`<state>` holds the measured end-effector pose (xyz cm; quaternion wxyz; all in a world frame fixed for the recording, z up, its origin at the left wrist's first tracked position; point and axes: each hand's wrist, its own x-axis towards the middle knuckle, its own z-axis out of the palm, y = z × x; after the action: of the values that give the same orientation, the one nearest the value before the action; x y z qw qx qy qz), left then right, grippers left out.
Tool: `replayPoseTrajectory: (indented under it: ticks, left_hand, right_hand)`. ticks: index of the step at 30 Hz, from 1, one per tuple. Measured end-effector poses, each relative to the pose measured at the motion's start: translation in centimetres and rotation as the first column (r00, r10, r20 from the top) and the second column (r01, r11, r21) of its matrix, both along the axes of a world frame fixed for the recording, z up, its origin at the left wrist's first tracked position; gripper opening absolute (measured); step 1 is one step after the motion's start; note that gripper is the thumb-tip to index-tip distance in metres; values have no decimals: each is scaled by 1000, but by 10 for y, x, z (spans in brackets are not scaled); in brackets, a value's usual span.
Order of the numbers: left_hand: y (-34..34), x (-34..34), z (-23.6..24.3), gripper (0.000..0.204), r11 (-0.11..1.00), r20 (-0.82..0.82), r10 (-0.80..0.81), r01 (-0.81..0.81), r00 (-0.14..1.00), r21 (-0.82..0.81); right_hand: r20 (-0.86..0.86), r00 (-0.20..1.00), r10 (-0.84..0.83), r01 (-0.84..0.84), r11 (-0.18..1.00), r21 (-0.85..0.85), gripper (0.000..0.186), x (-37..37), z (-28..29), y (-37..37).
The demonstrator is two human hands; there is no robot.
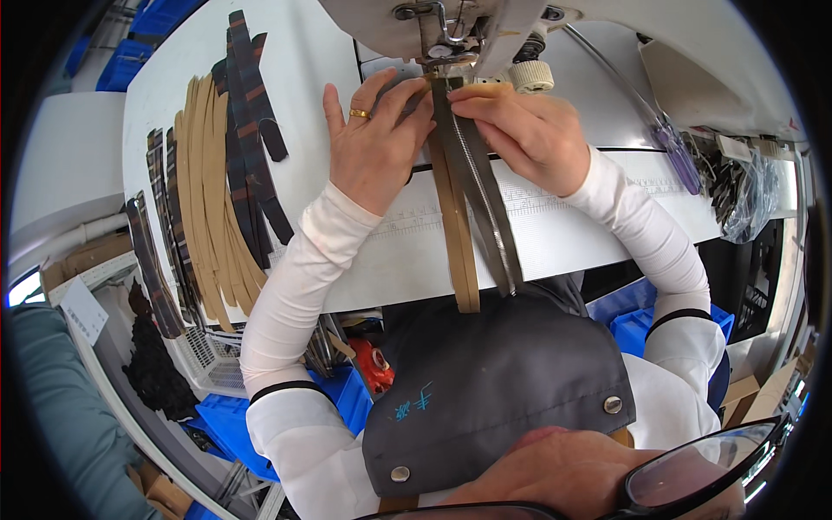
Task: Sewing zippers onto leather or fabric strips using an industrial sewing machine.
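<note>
A dark olive zipper (485,204) with metal teeth runs from under the sewing machine's presser foot (451,62) toward me, over the table's front edge. Beside it on the left lies a tan fabric strip (456,234), partly under the zipper at the top. My right hand (537,134) pinches the zipper's right edge just in front of the foot. My left hand (381,143), wearing a gold ring, rests with fingers spread, its fingertips touching the left edge of the strip and zipper. The needle point cannot be made out.
On the table's left lie several tan strips (201,165) and dark plaid strips (247,113). A ruler scale (390,225) marks the table. At the right sit purple-handled scissors or a tool (678,156) and a clear plastic bag (756,204). Blue bins (230,425) stand below.
</note>
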<state>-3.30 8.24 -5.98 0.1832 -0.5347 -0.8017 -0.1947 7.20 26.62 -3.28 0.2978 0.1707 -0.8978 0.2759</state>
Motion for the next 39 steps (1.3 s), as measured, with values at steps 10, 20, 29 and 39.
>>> replayPoseTrajectory:
  ticks: [10, 20, 29, 39]
  left_hand:
    - [0, -2, -1, 29, 1000, 27, 15, -15, 1000, 21]
    - [1, -1, -1, 35, 999, 44, 33, -33, 998, -13]
    - [1, -2, -4, 37, 1000, -40, 15, -15, 999, -4]
    - [2, -8, -3, 34, 999, -69, -37, 36, 997, -22]
  right_hand:
    - [21, 1000, -17, 16, 999, 46, 18, -9, -20, 1]
    - [94, 994, -48, 44, 998, 42, 19, -11, -25, 1]
    - [81, 997, -12, 13, 1000, -7, 22, -5, -20, 4]
    - [199, 978, -57, 75, 994, -81, 19, 12, -10, 12]
